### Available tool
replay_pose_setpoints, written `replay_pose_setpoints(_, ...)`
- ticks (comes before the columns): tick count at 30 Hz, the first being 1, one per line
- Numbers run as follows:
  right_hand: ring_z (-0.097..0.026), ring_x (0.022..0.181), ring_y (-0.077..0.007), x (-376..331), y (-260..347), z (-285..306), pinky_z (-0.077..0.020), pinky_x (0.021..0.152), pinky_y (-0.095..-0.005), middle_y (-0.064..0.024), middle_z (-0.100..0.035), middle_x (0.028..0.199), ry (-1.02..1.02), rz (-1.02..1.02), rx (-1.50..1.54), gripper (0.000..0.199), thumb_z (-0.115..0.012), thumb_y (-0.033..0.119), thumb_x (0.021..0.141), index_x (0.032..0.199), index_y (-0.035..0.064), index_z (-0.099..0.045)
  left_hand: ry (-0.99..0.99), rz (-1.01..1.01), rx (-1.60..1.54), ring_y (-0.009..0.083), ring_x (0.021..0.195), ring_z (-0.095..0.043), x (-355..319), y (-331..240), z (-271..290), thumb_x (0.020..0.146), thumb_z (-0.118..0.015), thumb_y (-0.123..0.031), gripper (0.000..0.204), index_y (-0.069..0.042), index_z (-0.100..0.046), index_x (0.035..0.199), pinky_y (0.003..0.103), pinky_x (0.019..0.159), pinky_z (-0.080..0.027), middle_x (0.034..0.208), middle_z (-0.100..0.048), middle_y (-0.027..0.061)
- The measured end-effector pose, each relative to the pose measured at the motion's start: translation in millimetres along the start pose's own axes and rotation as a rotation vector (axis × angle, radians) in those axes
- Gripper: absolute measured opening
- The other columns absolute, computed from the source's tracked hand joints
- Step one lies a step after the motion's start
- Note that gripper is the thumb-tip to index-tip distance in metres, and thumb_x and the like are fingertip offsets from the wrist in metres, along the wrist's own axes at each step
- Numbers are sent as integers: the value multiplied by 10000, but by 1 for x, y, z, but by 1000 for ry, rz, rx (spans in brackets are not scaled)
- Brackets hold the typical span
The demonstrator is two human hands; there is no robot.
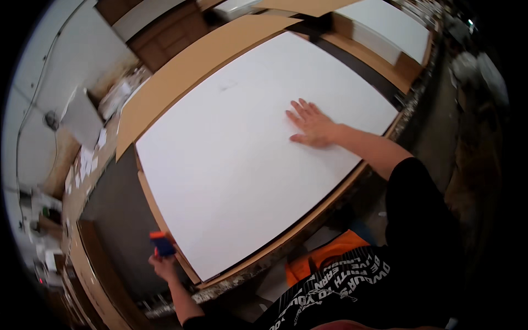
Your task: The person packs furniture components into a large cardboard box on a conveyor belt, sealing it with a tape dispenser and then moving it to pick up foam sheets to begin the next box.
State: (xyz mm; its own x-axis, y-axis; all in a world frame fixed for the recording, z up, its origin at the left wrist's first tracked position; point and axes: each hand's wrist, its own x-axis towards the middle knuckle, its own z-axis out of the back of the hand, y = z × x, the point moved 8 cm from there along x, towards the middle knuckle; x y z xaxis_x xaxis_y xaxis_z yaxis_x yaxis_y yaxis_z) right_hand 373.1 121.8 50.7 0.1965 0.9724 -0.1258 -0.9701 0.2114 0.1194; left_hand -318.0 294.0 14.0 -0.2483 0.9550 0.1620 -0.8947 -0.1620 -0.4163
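A large white panel (247, 148) lies flat in an open cardboard carton (153, 201) in front of me. My right hand (316, 126) rests palm down on the panel's right half, fingers spread. By the panel's near left corner, my left hand (164, 267) is closed around a small dark blue and orange tool (162, 245). That tool is blurred, so its exact kind does not show. Along the far side, a brown cardboard flap (181, 77) is folded outward.
Another cardboard carton with a white panel (388, 27) stands at the far right. Dark grey table surface (118, 214) shows on the left, beside a brown cardboard piece (102, 258). Against the wall, a pale sheet (82, 118) leans among loose papers. Orange cloth (330, 253) hangs close to my body.
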Motion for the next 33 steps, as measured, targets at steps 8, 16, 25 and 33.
replay_pose_setpoints(8, -413, 1257, -385, -131, 43, 77, -375, 1069, -460, -275, -303, 1461, -494, 148, 1042, 1023, -724, 452, 842, 1501, -46, -121, -514, -833, -181, 338, 900, -667, -108, -245, 145, 796, -657, 10, 326, -3, -519, 1091, 400, 824, -539, 1008, -666, 178)
replay_pose_setpoints(16, -544, 1062, -164, -179, -103, 89, -448, 941, -289, -120, -548, 1235, -584, -300, 1761, 965, -825, 271, 741, 1463, -36, -264, -96, -1666, -305, 413, 1062, -654, -452, -604, 29, 815, -661, -22, 330, -39, -449, 1067, 610, 987, -424, 1053, -702, 152)
replay_pose_setpoints(25, -631, 987, -407, -178, -511, -49, -475, 893, -481, -285, -642, 1078, -905, -1097, 986, 600, -656, 399, 781, 1174, -44, -558, 617, -1111, 445, 424, 1458, -161, -419, -488, -67, 822, -669, -547, 926, -96, -253, 1516, 628, 1152, -121, 1589, -184, 197)
replay_pose_setpoints(33, -347, 1357, -425, -199, -366, 62, -267, 1154, -452, -288, -364, 1441, -874, -46, 792, 832, -676, 373, 856, 1433, -90, -295, 542, -1251, 271, 460, 1327, -416, -367, -426, -64, 702, -728, -646, 1063, 57, -341, 1400, 647, 1117, -192, 1372, -506, 247)
